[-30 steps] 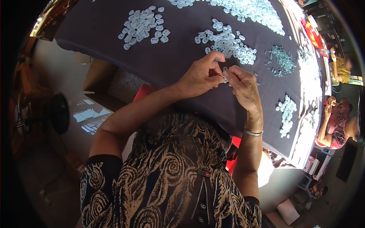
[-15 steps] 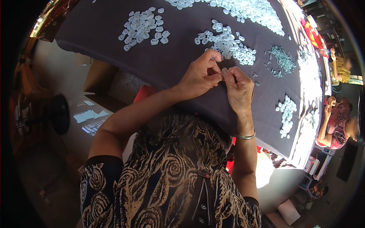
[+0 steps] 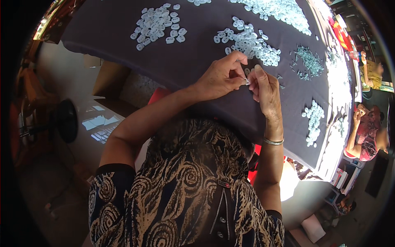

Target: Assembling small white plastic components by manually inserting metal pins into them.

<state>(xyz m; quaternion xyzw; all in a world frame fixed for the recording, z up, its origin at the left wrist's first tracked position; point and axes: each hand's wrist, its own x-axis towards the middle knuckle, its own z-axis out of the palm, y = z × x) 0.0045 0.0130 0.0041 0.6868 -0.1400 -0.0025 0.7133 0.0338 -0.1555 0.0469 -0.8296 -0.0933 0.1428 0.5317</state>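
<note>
My left hand [image 3: 222, 78] is closed in a pinch, with a small white plastic piece [image 3: 247, 82] between thumb and fingertips. Right beside it is my right hand [image 3: 266, 90], fingers curled and thumb raised; whether they hold something tiny is hidden. Both hands are over the dark tablecloth [image 3: 185, 61], near the table's front edge. Just beyond them lies a pile of small white oval pieces with holes [image 3: 257, 47]. To the right of that pile is a scatter of thin dark metal bits like screws [image 3: 309, 61].
Another pile of white pieces [image 3: 154, 25] sits at the left, and a large one [image 3: 277, 14] at the back. Smaller white parts [image 3: 313, 123] lie at the right. A cardboard box [image 3: 109, 80] is below the table. Other people [image 3: 366, 133] sit at the far right.
My right hand has drawn slightly away from the left, its thumb now raised. The white piece now shows in the left pinch. The view has shifted a little.
</note>
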